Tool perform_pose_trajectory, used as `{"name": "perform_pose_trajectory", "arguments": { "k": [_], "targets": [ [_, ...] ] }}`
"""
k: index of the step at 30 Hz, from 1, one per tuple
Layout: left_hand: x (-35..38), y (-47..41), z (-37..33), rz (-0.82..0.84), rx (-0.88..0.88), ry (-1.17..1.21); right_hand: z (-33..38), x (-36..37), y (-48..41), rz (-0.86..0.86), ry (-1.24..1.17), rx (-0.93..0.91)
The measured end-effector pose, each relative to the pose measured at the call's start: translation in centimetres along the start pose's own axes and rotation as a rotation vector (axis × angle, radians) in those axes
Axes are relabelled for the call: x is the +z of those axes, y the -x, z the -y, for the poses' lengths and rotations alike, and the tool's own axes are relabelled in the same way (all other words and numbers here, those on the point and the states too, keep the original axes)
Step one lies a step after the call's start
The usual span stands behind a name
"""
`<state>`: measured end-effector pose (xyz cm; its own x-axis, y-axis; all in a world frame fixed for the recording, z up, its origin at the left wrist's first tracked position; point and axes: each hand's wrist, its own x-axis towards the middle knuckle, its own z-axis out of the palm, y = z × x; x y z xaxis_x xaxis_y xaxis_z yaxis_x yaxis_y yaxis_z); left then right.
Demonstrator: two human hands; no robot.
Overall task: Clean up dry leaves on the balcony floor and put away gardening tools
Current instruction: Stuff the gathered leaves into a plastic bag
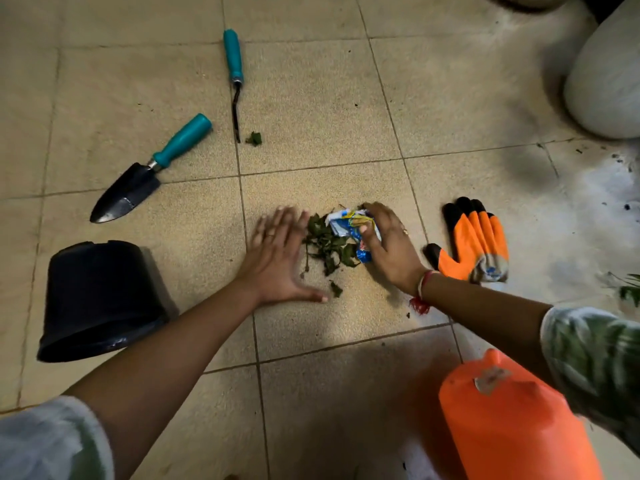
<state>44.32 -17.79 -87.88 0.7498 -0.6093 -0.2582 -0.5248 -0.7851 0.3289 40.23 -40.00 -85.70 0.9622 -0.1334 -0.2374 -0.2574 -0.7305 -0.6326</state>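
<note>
Mid-frame, the heap of dry green leaves (327,244) lies between the flat, straight-fingered left hand (277,251) and the right hand (388,244), fingers (379,214) curled on a crumpled blue-white wrapper (346,223) (a flimsy scoop); brittle bits may scatter.

Dark, shrivelled leaves (327,245) lie heaped just left of the grip of the right hand (388,247) on a crumpled wrapper (348,225) — a stray leaf (254,138) sits well beyond. The teal-handled trowel (149,169) lies far left, blade nearer; the teal-handled weeder (234,77) lies beyond it — an orange glove (476,242) lies flat just right.
</note>
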Motion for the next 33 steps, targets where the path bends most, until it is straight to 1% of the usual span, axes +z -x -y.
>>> {"name": "perform_pose_trajectory", "arguments": {
  "k": [4,6,7,9,10,11,13,14,15,16,17,19,20,21,22,24,25,26,29,31,33],
  "targets": [
    [0.1,-1.6,-1.3,0.021,0.138,-0.01,1.9,2.2,0.9,-0.059,-0.076,-0.001],
    [0.3,-2.1,-2.1,0.023,0.191,0.003,2.6,2.7,0.9,-0.115,-0.192,0.039],
    [0.4,-2.4,-2.5,0.011,0.203,0.017,3.3,2.7,1.1,-0.135,-0.297,0.075],
    [0.7,-2.9,-3.1,-0.041,0.201,0.068,4.8,2.9,1.5,-0.12,-0.47,0.18],
    [0.9,-3.0,-3.5,-0.081,0.198,0.103,6.4,3.1,2.4,-0.08,-0.6,0.253],
    [1.0,-3.2,-3.7,-0.129,0.194,0.135,5.5,3.6,1.3,-0.11,-0.712,0.264],
    [1.1,-3.3,-3.9,-0.221,0.176,0.19,0.7,5.5,-1.3,-0.032,-0.895,0.367],
    [1.1,-3.3,-3.9,-0.254,0.166,0.22,-1.8,6.5,-2.6,0.01,-0.923,0.388],
    [1.1,-3.4,-3.9,-0.276,0.156,0.25,-2.8,7.1,-3.5,0.037,-0.935,0.445],
    [1.1,-3.5,-3.8,-0.295,0.148,0.274,-2.2,6.6,-3.1,0.029,-0.977,0.456],
    [1.1,-3.6,-3.8,-0.314,0.145,0.295,0.2,5.7,-2.4,0.01,-1.034,0.54],
    [1.1,-3.8,-3.9,-0.348,0.153,0.345,5.9,2.9,-0.2,-0.07,-0.996,0.5],
    [1.0,-3.9,-4.1,-0.368,0.139,0.395,6.8,2.9,0.7,-0.119,-1.013,0.448],
    [1.0,-4.0,-4.4,-0.382,0.106,0.476,6.0,2.7,-0.1,-0.195,-1.001,0.424],
    [0.8,-4.0,-4.8,-0.391,0.064,0.593,6.2,2.4,-0.3,-0.213,-0.962,0.367],
    [0.0,-4.2,-5.9,-0.377,-0.02,0.948,5.9,1.4,-0.9,-0.235,-0.92,0.33],
    [-0.5,-4.4,-6.4,-0.331,-0.069,1.127,6.0,0.9,-1.1,-0.239,-0.919,0.305],
    [-1.1,-4.5,-6.7,-0.271,-0.119,1.248,6.0,0.6,-1.2,-0.228,-0.905,0.263],
    [-2.6,-4.7,-6.2,-0.048,-0.212,1.514,5.6,0.4,-1.6,-0.247,-0.864,0.223],
    [-3.4,-4.3,-5.6,0.11,-0.245,1.746,5.7,0.2,-1.7,-0.252,-0.798,0.194],
    [-3.9,-3.7,-5.4,0.141,-0.224,2.002,6.3,0.3,-1.8,-0.264,-0.73,0.136]
  ]
}}
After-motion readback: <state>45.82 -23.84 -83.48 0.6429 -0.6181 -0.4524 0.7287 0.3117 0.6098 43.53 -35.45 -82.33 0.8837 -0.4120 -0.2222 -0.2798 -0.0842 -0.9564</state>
